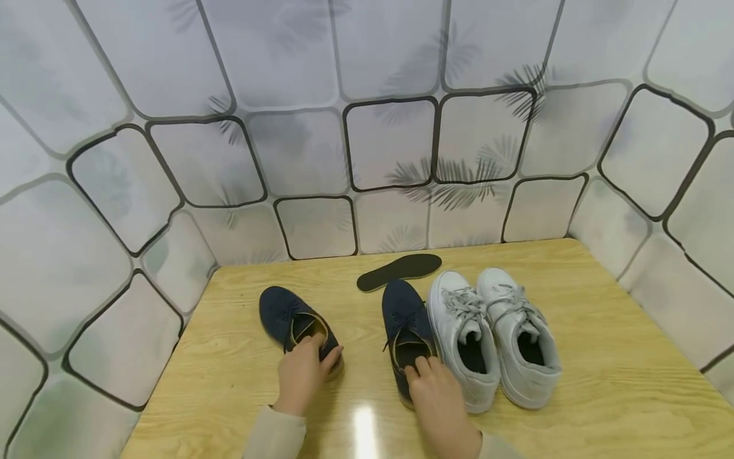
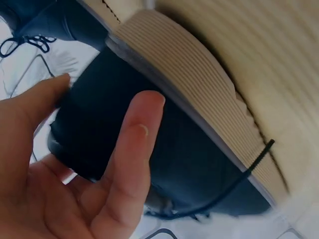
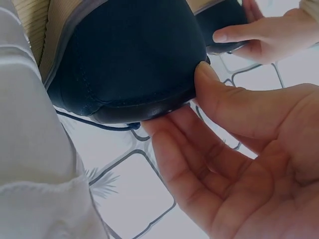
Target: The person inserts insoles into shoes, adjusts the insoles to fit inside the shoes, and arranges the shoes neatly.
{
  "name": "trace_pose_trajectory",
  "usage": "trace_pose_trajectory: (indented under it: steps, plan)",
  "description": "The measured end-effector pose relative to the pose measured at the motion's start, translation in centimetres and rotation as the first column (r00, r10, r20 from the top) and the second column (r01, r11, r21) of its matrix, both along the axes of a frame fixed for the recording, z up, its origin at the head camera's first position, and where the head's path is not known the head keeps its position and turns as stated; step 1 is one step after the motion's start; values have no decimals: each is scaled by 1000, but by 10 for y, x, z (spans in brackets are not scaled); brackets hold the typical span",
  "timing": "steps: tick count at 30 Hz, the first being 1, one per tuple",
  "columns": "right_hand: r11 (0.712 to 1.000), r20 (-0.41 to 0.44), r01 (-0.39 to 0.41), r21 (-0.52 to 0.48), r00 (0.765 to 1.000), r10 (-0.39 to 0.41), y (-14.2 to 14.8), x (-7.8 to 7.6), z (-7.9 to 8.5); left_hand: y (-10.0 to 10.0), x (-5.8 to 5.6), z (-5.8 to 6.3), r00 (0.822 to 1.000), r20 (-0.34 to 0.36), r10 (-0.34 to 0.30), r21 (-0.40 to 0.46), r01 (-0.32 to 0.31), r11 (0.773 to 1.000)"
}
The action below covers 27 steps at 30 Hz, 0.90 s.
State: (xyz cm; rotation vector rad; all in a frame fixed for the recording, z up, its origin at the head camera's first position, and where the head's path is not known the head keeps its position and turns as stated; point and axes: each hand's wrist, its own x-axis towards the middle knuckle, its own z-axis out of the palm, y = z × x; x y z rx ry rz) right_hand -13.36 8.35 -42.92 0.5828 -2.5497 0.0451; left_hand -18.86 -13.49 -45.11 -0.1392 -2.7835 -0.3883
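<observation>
Two navy lace-up shoes with ribbed tan soles stand on the wooden table. My left hand (image 1: 301,377) grips the left navy shoe (image 1: 278,313) at its heel, fingers at the opening; its toe angles to the far left. In the left wrist view, two fingers (image 2: 133,142) lie along the navy side and a loose lace hangs past the sole. My right hand (image 1: 438,400) pinches the heel collar of the right navy shoe (image 1: 400,305). The right wrist view shows the thumb (image 3: 214,92) on the outside of its heel and the other fingers at the collar's edge.
A pair of white sneakers, the nearer one (image 1: 450,299) close against the right navy shoe and the other (image 1: 533,382) farther right, stands on the table (image 1: 613,357). A dark insole (image 1: 401,271) lies behind. Patterned panels (image 1: 390,143) enclose the back and sides.
</observation>
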Motion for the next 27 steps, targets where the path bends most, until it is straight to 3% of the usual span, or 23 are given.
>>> trace_pose_trajectory:
  steps: [5, 11, 21, 27]
  plan:
    - [999, 39, 31, -8, 999, -31, 1, 0, 1, 4, 10, 1, 995, 14, -103, -44, 104, 994]
    - [999, 43, 31, -8, 999, -30, 1, 0, 0, 10, 24, 0, 968, 58, -245, -50, 248, 967]
    - [999, -26, -24, -38, 999, 23, 2, -1, -1, 23, 38, 0, 949, 5, -316, -53, 316, 947]
    - [998, -64, -33, -57, 997, 29, 5, -2, -4, 29, 42, -1, 928, -26, -372, -68, 370, 927]
